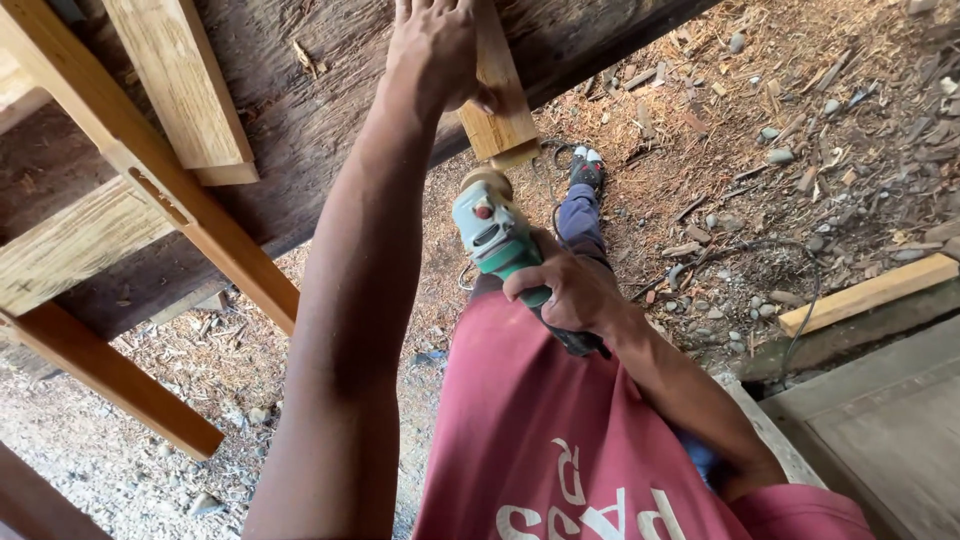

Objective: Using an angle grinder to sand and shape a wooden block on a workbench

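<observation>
Slat: pale wood, long axis running up the frame, lower end free; pressed against the dark beam by the left hand. Grinder: clenched in the right hand, disc end held just below the slat's end.

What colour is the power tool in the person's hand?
The grinder in the right hand is green with a grey head, seen from the head view.

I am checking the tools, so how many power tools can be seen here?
1. A green and grey angle grinder sits in the right hand, below the pale wooden board end that the left hand steadies. Others may lie hidden behind the body.
</observation>
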